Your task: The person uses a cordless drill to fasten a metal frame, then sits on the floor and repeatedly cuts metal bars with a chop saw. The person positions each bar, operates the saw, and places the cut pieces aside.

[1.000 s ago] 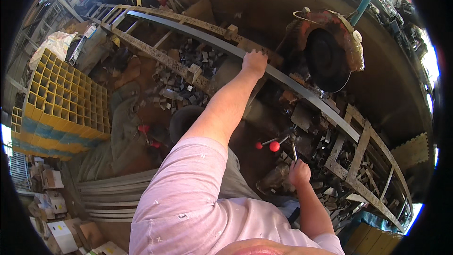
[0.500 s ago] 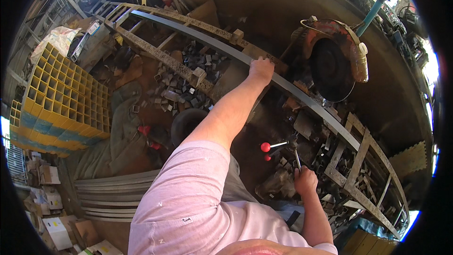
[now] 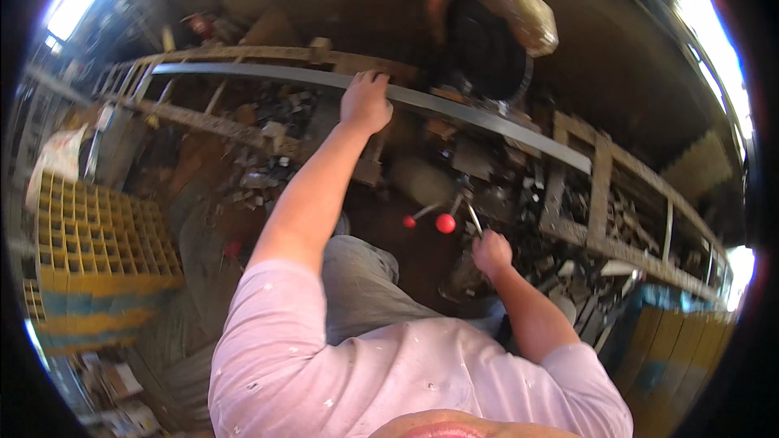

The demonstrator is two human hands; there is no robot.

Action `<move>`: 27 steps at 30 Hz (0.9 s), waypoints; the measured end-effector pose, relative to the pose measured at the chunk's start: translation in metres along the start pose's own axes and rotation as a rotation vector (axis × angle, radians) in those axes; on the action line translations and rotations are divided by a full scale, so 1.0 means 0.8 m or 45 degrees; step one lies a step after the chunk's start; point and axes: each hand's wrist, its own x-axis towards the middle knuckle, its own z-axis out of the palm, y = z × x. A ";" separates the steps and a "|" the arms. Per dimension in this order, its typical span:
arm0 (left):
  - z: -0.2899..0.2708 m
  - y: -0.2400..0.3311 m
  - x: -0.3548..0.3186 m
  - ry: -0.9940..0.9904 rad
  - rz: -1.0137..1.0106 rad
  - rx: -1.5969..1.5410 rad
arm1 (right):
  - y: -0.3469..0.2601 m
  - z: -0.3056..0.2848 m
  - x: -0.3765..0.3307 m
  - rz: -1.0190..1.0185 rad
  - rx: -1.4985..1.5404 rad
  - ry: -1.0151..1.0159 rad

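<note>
While I lean over the work area, the rusty metal frame [image 3: 600, 186] runs across the view from upper left to lower right, with scrap pieces lying between and below its rails. Along it lies the long grey steel strip [image 3: 487, 118], which reaches from the far left end of the frame to a point just past the saw. At the top sits the cut-off saw [image 3: 487, 40], with its dark disc under a worn pale guard, touching or just behind the strip; I cannot tell which. On my left stands the yellow grid crate [image 3: 97, 235]. My left hand [image 3: 365, 101] rests palm-down on the strip, fingers curled over its far edge, arm fully extended. My right hand [image 3: 491, 253] is well apart from the left, lower and nearer my body, closed around a thin metal lever [image 3: 473, 219]. Just beside it are two red knobs [image 3: 445, 223] on short rods.
</note>
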 end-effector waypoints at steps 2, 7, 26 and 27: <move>-0.029 0.083 -0.031 -0.231 0.046 -0.358 | 0.009 0.009 0.005 0.022 0.125 0.046; -0.069 0.203 -0.144 -0.853 0.440 -1.363 | -0.005 -0.014 -0.005 0.069 0.179 -0.114; 0.022 0.356 -0.191 -0.998 0.529 -0.264 | -0.008 0.110 0.044 -0.210 0.302 -0.325; 0.007 0.354 -0.187 -1.008 0.481 -0.430 | 0.003 0.114 0.048 -0.258 0.302 -0.356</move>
